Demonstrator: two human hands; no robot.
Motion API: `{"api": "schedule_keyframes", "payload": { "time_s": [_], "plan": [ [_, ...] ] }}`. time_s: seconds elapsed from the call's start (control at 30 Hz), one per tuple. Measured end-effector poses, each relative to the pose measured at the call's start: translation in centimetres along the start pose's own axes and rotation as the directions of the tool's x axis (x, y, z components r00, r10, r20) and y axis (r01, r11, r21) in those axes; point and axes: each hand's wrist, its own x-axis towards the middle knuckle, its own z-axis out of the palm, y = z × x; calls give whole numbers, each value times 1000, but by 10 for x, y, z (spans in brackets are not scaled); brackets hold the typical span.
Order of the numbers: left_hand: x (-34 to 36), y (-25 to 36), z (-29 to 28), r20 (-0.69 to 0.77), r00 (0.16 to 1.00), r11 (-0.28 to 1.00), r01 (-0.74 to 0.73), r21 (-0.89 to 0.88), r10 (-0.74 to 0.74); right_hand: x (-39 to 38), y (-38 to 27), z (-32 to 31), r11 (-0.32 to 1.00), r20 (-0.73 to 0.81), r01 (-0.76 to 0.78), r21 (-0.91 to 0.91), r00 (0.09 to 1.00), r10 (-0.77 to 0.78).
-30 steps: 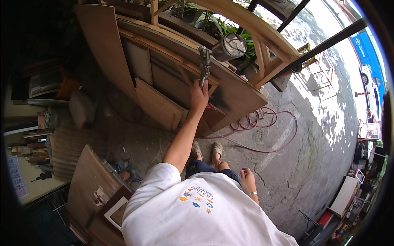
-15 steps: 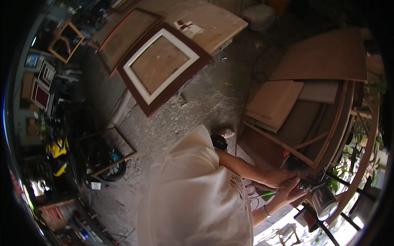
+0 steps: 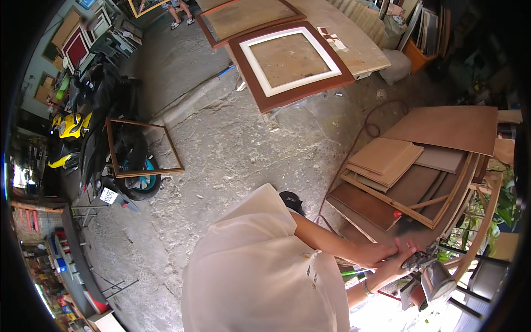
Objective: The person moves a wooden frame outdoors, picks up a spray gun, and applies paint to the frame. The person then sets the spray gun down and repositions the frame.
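Note:
A metal spray gun [image 3: 418, 261] with a silvery cup [image 3: 437, 282] is at the lower right, beside a dark railing. My right hand [image 3: 391, 269], wearing a bracelet or watch, is at the rear of the gun and appears closed on it, with some fingertips raised. Close against it, my left hand [image 3: 375, 255] has bent fingers, partly covered by the right hand. What the left one grips is hidden. Below the hands shows a thin green object [image 3: 354, 272].
Brown boards and a wooden frame [image 3: 406, 210] are stacked beyond my hands. A dark red hose [image 3: 354, 149] crosses the concrete floor. A brown-and-white picture frame [image 3: 255, 69] overhangs a worktable [image 3: 359, 55]. At left, an empty frame [image 3: 145, 174] leans on a motorcycle [image 3: 94, 127]. Another person's legs [image 3: 180, 10] show far off.
The whole view has shifted and brightened, showing more floor and the far person's legs. Both hands stay together at the spray gun, and fingertips of the right hand now stand up more.

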Motion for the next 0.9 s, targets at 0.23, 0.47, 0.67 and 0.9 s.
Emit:
{"api": "schedule_keyframes", "payload": {
  "time_s": [0.23,0.47,0.67,0.9],
  "plan": [
    [-108,31,-12,267,952,989,-149,-23,150,-100,-33,-35,983,-232,33,-180,970,-75],
    [-277,-63,-6,581,793,972,55,230,-182,-224,-105,-52,991,-452,95,-94,883,-128],
    [-459,-182,-83,410,774,830,256,495,-483,-295,-135,-102,965,-438,144,-218,869,-228],
    [-658,-154,-163,38,604,493,610,621,-796,-359,-102,-120,983,-353,148,-106,919,-177]
  ]
}}
